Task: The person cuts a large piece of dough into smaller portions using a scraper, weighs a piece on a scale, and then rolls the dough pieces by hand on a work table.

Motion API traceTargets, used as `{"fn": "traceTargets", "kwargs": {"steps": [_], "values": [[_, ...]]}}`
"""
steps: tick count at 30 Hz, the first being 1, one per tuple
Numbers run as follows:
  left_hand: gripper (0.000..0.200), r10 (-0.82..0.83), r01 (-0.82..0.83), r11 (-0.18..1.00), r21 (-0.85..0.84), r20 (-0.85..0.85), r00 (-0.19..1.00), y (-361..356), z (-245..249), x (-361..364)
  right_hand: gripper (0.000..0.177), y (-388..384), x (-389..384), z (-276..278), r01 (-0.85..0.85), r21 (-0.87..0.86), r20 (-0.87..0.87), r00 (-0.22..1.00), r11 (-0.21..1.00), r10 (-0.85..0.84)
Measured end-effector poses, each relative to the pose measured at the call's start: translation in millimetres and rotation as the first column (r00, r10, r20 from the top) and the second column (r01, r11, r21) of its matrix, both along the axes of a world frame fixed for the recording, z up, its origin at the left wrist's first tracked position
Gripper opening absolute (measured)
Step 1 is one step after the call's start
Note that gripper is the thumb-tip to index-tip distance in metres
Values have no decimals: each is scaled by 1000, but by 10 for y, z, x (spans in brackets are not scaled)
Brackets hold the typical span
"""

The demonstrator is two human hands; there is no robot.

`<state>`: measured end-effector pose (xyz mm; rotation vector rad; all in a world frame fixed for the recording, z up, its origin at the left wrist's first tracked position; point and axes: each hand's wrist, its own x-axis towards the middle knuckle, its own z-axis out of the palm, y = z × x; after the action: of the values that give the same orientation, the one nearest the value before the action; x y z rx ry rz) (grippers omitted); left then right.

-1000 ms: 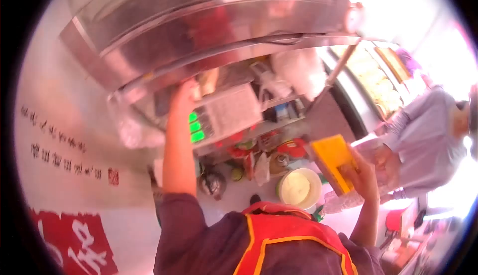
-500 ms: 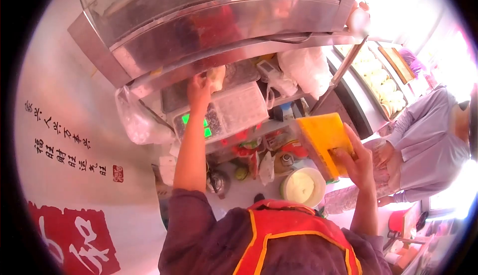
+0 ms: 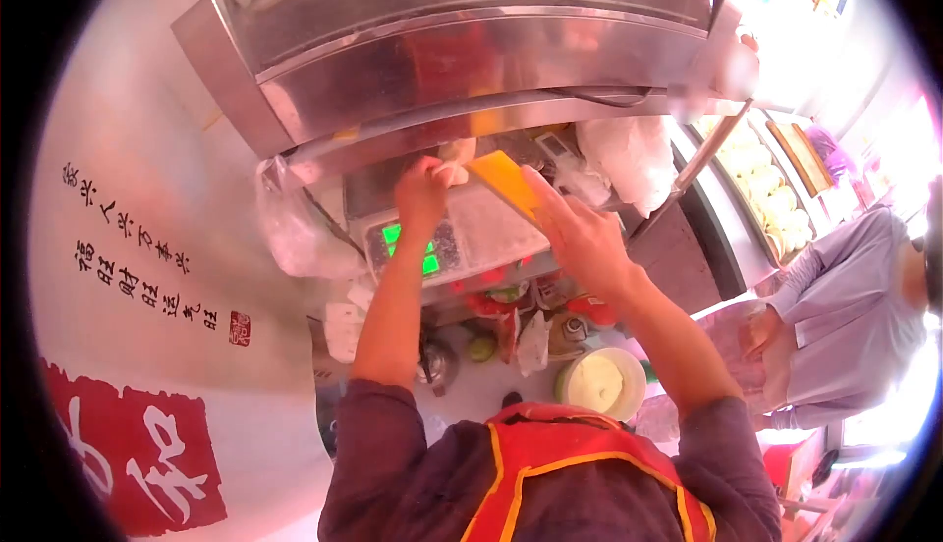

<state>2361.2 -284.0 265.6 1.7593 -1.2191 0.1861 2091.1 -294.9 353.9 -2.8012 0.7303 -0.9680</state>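
Diagonally up-left points the yellow scraper [image 3: 503, 179], grasped by the right hand [image 3: 582, 236]. Beside it the left hand [image 3: 424, 189] pinches a pale lump [image 3: 457, 152], cramped under the steel hood [image 3: 442, 61].

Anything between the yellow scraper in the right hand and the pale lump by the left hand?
Nothing visible. The yellow scraper in the right hand nearly meets the pale lump at the left hand, over the scale.

A yellow scraper [image 3: 503, 181], green digits on the scale [image 3: 462, 238], a red apron [image 3: 580, 473] trimmed orange, a white bowl [image 3: 600, 382].
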Motion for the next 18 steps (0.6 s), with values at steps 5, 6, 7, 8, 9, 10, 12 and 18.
{"fn": "traceTargets", "kwargs": {"steps": [5, 6, 7, 8, 9, 10, 12, 18], "values": [[23, 41, -44, 998, -36, -82, 996, 50, 14, -106, 71, -132, 376, -86, -22, -94, -97, 995, 995, 13], [23, 59, -62, 997, -47, -76, 995, 43, 7, -105, 74, -153, 418, -92, -20, -114, -113, 994, 993, 7], [23, 68, -71, 997, -32, -85, 994, 36, 12, -104, 74, -174, 450, -72, -34, -116, -129, 991, 993, 19], [23, 78, -80, 997, -18, -93, 993, 32, 23, -103, 74, -190, 478, -41, -49, -118, -145, 989, 992, 31], [23, 87, -88, 996, -1, -101, 991, 37, 28, -101, 74, -196, 497, -22, -62, -118, -160, 986, 991, 43], [23, 79, -78, 997, 10, -119, 990, 39, 28, -91, 74, -199, 510, -16, -68, -133, -168, 985, 989, 45], [25, 63, -58, 998, 32, -153, 986, 38, 35, -63, 75, -207, 530, 3, -79, -163, -183, 982, 983, 49], [30, 96, -95, 995, 14, -194, 976, -17, -32, -37, 78, -97, 506, 106, -81, -226, -202, 979, 971, 35]]}}
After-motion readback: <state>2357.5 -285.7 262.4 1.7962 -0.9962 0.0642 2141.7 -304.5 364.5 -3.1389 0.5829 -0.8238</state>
